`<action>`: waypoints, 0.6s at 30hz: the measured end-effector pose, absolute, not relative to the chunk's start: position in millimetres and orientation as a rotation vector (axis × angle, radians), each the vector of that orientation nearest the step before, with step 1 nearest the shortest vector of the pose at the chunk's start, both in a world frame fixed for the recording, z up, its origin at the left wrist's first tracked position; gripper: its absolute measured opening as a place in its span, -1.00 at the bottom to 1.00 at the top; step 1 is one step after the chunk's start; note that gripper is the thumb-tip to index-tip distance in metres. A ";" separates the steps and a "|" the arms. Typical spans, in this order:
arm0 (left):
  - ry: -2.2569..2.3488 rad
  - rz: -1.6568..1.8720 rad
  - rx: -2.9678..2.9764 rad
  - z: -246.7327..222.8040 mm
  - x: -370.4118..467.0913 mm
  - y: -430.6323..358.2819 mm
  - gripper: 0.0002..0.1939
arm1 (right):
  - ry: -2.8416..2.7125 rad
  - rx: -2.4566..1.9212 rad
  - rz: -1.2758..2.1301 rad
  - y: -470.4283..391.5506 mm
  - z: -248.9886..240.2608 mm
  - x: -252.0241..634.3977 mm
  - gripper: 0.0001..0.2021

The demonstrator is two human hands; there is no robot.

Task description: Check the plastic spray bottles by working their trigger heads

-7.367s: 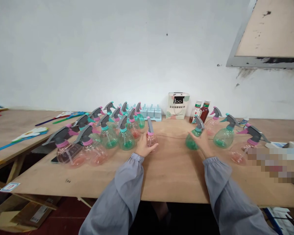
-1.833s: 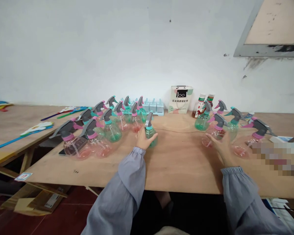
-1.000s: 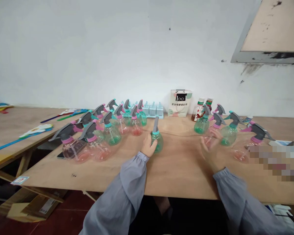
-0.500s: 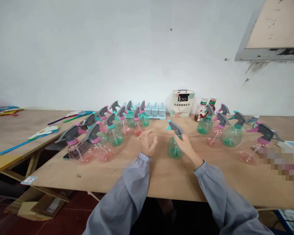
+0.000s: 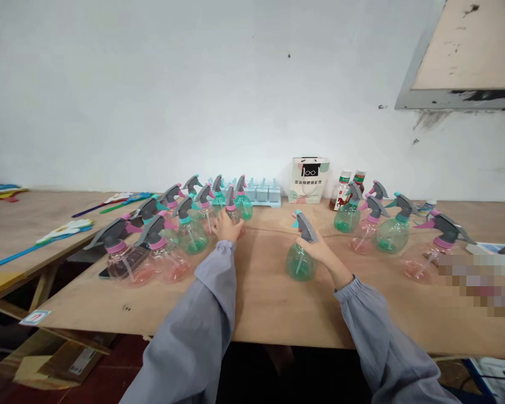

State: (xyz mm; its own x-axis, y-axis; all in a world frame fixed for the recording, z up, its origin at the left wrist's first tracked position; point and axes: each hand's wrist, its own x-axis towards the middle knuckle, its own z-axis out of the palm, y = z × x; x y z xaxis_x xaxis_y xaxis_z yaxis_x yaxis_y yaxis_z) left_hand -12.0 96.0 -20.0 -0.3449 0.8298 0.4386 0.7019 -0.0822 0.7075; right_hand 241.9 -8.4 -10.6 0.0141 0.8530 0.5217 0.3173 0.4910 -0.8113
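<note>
In the head view my right hand [image 5: 315, 247] is wrapped round the neck of a green spray bottle [image 5: 301, 264], upright at the middle of the table. Its grey trigger head with teal tip rises above my fingers. My left hand [image 5: 226, 227] reaches into the left group, its thumb and fingers curled round a pink spray bottle [image 5: 234, 211] whose lower body is mostly behind the hand. Just left of that hand stands another green spray bottle [image 5: 192, 234]. Several more pink and green ones surround it, including a pink spray bottle [image 5: 170, 261] in front.
A second group of spray bottles [image 5: 391, 230] stands on the right. Along the wall are a pale blue mould tray [image 5: 269, 195], a paper bag [image 5: 307, 182] and two drink bottles [image 5: 340, 193]. A dark phone [image 5: 105, 273] lies behind the front-left bottles. Another table [image 5: 8, 213] adjoins on the left.
My left hand has moved left and forward, from beside the held green bottle to the pink spray bottle. My right hand keeps its grip on the green one. The view has shifted slightly.
</note>
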 end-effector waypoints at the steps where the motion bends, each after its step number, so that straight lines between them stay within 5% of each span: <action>1: 2.079 1.392 1.721 -21.6 -10.7 88.7 -0.31 | -1.536 -1.044 0.553 -9.3 -9.3 242.4 -0.53; 9: 2.020 1.370 1.928 -44.4 6.4 19.5 -0.30 | -1.236 -0.731 1.165 -28.3 19.7 239.0 -0.65; 18: 1.955 1.372 2.022 -50.4 10.7 13.2 -0.32 | -1.138 -0.635 1.167 -25.1 32.3 216.0 -0.78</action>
State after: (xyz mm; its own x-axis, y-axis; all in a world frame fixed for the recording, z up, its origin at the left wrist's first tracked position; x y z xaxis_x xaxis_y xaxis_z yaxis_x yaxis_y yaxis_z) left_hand 10.7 13.2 -50.4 -0.1652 0.8126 0.5589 0.8019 -0.2192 0.5558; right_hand 216.0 -25.1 32.3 -0.0222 0.9346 0.3550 -0.3784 0.3208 -0.8683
